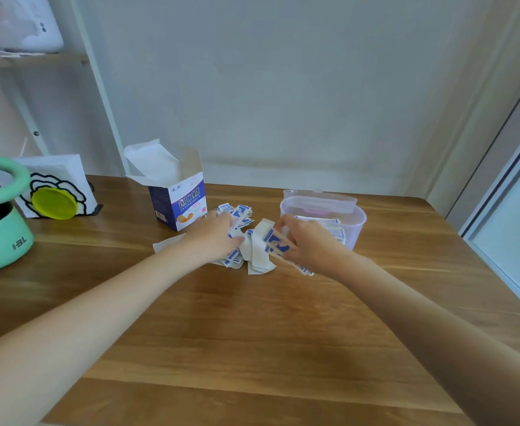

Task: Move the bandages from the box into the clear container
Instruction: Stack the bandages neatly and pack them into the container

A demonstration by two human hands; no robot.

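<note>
Gathering step: right hand [306, 241] pinches bandages [275, 241] beside clear container [355, 224], left hand [214, 238] spread on pile; next, likely drop them in.

Both my bare forearms reach forward, converging. My left hand [214, 238] lies palm down, fingers spread flat. My right hand [306, 242] has fingers curled, pinching.

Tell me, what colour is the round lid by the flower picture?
Yellow-green lid, head view.
</note>
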